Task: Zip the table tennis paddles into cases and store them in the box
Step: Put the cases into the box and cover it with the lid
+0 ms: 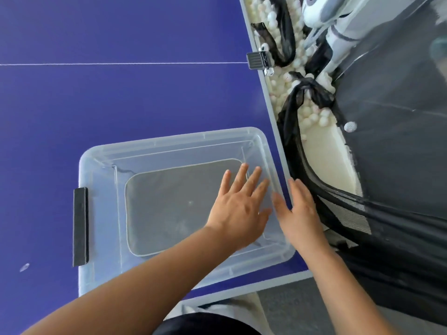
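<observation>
So the clear plastic box (169,151) sits on the blue surface (121,97), near its corner, with a grey case (169,206) lying flat on the bottom. The left hand (238,209) is inside the box, fingers straight and spread above the case's right end, nothing in its grip. The right hand (300,211) lies flat along the box's outer right wall, fingers straight and together. Just off the surface's edge there's black netting (387,226) full of white balls (312,112).
</observation>
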The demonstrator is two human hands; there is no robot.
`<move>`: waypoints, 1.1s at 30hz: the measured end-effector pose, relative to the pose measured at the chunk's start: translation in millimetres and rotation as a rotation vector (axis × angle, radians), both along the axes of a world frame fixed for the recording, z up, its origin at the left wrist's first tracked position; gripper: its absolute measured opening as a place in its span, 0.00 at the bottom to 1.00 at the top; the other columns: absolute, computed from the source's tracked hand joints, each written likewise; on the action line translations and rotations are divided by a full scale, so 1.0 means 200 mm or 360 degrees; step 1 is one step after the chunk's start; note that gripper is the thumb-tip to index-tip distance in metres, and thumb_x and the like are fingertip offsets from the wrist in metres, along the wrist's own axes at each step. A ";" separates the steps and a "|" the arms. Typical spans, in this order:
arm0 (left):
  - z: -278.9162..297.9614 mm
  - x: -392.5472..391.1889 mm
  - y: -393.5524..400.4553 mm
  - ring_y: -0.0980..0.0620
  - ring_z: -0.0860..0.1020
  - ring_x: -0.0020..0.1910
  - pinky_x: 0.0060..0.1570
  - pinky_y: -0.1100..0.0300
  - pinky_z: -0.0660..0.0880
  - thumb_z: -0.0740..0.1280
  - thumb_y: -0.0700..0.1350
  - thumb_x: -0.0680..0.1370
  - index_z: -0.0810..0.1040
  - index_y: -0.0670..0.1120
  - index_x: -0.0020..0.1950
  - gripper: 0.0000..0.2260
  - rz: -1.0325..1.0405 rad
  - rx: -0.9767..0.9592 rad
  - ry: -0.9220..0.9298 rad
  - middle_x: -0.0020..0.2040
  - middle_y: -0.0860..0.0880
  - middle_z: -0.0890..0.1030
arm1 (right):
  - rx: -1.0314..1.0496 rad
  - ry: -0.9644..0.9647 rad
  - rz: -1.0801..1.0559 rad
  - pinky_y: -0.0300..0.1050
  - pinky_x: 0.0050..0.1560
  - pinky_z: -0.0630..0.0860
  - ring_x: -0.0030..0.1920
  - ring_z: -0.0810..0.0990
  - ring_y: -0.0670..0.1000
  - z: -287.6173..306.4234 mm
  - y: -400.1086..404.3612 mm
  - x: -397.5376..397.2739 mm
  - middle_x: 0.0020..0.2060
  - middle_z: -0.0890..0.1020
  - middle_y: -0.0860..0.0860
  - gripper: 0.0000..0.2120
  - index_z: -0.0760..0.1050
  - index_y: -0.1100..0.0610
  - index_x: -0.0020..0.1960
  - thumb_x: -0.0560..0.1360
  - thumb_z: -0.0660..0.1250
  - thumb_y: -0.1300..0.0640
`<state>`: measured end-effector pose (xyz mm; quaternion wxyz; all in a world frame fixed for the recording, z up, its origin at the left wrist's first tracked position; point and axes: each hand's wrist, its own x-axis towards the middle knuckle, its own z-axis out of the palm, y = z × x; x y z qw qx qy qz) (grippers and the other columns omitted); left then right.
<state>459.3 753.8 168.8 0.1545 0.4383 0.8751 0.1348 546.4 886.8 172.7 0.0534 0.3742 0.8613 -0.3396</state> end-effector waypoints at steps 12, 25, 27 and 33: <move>-0.06 0.01 0.04 0.45 0.38 0.79 0.77 0.44 0.39 0.48 0.55 0.82 0.58 0.51 0.80 0.25 0.0070 0.0018 0.0040 0.81 0.44 0.48 | -0.0331 0.0031 -0.0172 0.44 0.63 0.73 0.63 0.75 0.44 -0.05 0.08 -0.03 0.62 0.77 0.40 0.36 0.70 0.46 0.71 0.69 0.67 0.30; -0.06 -0.03 0.02 0.42 0.43 0.80 0.76 0.40 0.44 0.46 0.63 0.82 0.60 0.60 0.78 0.25 0.0111 -0.0089 0.0202 0.81 0.47 0.53 | 0.0211 0.0260 -0.0129 0.33 0.62 0.63 0.69 0.71 0.55 -0.06 -0.07 -0.01 0.69 0.73 0.57 0.28 0.66 0.60 0.74 0.78 0.68 0.51; -0.06 -0.03 0.02 0.37 0.37 0.78 0.73 0.33 0.38 0.42 0.65 0.81 0.54 0.63 0.78 0.25 0.0164 -0.0145 0.0196 0.82 0.47 0.47 | 0.0145 0.0209 -0.0124 0.36 0.65 0.62 0.74 0.67 0.54 -0.07 -0.09 -0.01 0.74 0.68 0.56 0.30 0.61 0.58 0.77 0.79 0.65 0.50; -0.07 -0.04 0.02 0.36 0.36 0.78 0.73 0.32 0.38 0.40 0.62 0.81 0.53 0.63 0.79 0.25 0.0153 -0.0134 0.0175 0.82 0.46 0.45 | 0.0305 0.0259 -0.0102 0.37 0.62 0.65 0.72 0.70 0.53 -0.10 -0.10 -0.01 0.73 0.70 0.54 0.32 0.62 0.57 0.77 0.78 0.67 0.48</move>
